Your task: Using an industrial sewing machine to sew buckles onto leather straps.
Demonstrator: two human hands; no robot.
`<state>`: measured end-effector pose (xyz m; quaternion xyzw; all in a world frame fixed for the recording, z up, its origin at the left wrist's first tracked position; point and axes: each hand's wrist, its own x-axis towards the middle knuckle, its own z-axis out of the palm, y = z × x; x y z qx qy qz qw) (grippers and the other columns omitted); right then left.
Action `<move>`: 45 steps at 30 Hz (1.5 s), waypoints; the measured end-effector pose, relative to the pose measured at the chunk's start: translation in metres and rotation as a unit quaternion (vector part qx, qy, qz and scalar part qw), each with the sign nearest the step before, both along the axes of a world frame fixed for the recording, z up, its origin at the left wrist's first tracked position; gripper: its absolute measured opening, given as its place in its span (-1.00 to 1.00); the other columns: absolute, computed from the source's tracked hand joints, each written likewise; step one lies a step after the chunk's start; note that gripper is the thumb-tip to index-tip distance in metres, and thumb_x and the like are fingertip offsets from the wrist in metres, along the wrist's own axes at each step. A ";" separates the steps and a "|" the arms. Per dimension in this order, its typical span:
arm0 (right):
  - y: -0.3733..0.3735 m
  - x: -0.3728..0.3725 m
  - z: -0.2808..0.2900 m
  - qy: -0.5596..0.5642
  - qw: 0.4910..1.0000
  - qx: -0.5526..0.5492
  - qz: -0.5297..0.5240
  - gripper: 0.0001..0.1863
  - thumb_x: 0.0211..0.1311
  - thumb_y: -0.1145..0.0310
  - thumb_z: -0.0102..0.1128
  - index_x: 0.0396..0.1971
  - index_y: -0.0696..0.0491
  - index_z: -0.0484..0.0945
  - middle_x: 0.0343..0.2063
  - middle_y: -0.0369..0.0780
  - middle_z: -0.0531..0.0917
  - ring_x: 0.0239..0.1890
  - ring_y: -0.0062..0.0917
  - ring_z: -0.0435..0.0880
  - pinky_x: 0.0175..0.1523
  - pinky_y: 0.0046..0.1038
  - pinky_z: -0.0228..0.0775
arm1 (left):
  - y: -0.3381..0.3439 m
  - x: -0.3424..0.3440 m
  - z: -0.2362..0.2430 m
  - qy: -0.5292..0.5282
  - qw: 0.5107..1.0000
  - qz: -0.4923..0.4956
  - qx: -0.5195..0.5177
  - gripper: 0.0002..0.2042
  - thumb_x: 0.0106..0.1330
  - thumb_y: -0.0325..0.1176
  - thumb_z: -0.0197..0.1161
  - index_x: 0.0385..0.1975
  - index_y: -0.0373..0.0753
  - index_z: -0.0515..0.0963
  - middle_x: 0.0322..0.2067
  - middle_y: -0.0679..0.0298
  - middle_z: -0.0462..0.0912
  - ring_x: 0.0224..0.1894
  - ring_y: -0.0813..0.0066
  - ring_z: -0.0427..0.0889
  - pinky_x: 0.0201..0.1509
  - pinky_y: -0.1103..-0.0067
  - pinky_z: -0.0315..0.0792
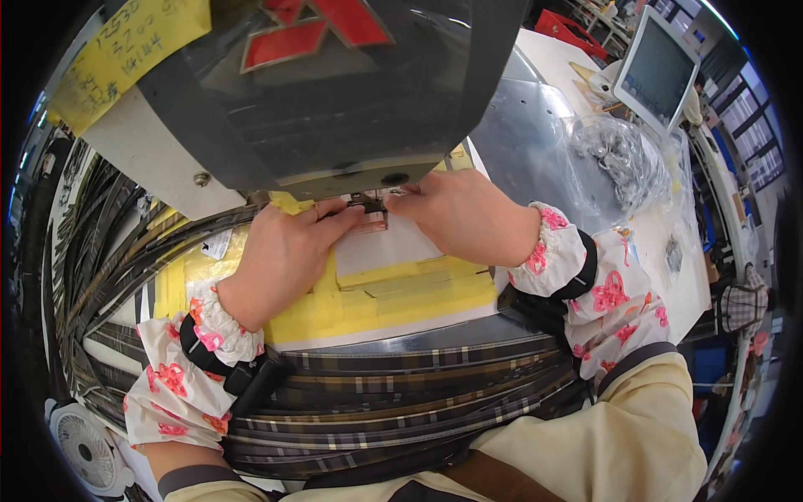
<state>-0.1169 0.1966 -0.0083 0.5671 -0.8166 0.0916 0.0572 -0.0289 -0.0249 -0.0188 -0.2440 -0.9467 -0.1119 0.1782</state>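
Both my hands work close together under the head of a sewing machine (335,125). My left hand (284,259) is closed, thumb and fingers pinched beside the small dark clamp foot (365,203). Several dark narrow straps (213,222) run in from the left and pass behind that hand; whether it holds one is hidden. From the other side my right hand (468,217) pinches at the foot, its fingertips partly behind the thumb. What lies between the fingers of either hand is too small to make out. Below them lies a white plate edged with yellow tape (410,289).
Plaid straps (401,393) lie across my lap, and a large tangle of straps (92,259) hangs at the left. A yellow note (130,58) sticks to the machine. Right stand a plastic bag of metal parts (619,159) and a screen (658,71). A white fan (85,452) is lower left.
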 end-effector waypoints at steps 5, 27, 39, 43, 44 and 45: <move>0.000 0.001 0.003 -0.007 1.000 0.005 -0.001 -0.71 -0.08 0.55 0.15 -0.26 0.16 0.56 -0.25 -0.07 0.57 -0.28 -0.25 0.65 -0.26 -0.34 0.54 | 0.001 0.002 0.002 -0.020 1.000 0.008 0.004 -0.63 -0.02 -0.61 0.14 -0.16 -0.17 0.61 -0.19 0.21 0.64 -0.40 0.20 0.64 -0.35 0.45 0.54; 0.000 0.002 -0.006 0.023 0.999 -0.043 0.018 -0.71 -0.05 0.54 0.13 -0.23 0.10 0.56 -0.39 -0.14 0.62 -0.46 -0.31 0.61 -0.38 -0.36 0.48 | 0.004 0.002 0.003 0.011 0.999 -0.026 0.026 -0.74 0.00 -0.59 0.22 -0.26 -0.24 0.62 -0.29 0.21 0.62 -0.38 0.22 0.64 -0.36 0.45 0.53; 0.003 -0.003 -0.006 -0.017 0.998 -0.055 0.014 -0.74 -0.04 0.52 0.09 -0.27 0.10 0.57 -0.26 -0.12 0.56 -0.35 -0.24 0.63 -0.28 -0.32 0.51 | 0.002 -0.001 -0.003 0.041 0.999 -0.025 0.021 -0.72 -0.04 -0.54 0.25 -0.26 -0.20 0.63 -0.31 0.22 0.64 -0.43 0.24 0.64 -0.39 0.47 0.53; 0.005 -0.003 0.004 -0.071 0.996 -0.053 0.022 -0.78 -0.02 0.52 0.11 -0.31 0.13 0.60 -0.35 -0.11 0.60 -0.38 -0.23 0.63 -0.26 -0.32 0.49 | 0.007 0.005 0.006 0.033 0.998 -0.026 0.051 -0.74 -0.03 -0.54 0.27 -0.28 -0.24 0.62 -0.35 0.21 0.63 -0.37 0.18 0.61 -0.24 0.42 0.49; 0.006 -0.007 0.002 -0.073 0.996 -0.052 0.020 -0.78 -0.02 0.52 0.11 -0.31 0.13 0.60 -0.35 -0.11 0.60 -0.38 -0.23 0.63 -0.26 -0.32 0.49 | 0.008 0.004 0.004 0.031 0.998 -0.028 0.053 -0.74 -0.03 -0.54 0.27 -0.28 -0.24 0.62 -0.35 0.21 0.63 -0.37 0.18 0.61 -0.24 0.42 0.49; 0.006 -0.013 -0.002 -0.119 0.988 -0.089 0.037 -0.78 0.00 0.52 0.11 -0.30 0.13 0.61 -0.36 -0.10 0.61 -0.39 -0.22 0.62 -0.26 -0.33 0.49 | 0.009 0.002 0.002 0.035 0.997 -0.016 0.070 -0.76 -0.02 -0.54 0.27 -0.29 -0.24 0.62 -0.37 0.21 0.63 -0.35 0.18 0.60 -0.21 0.40 0.46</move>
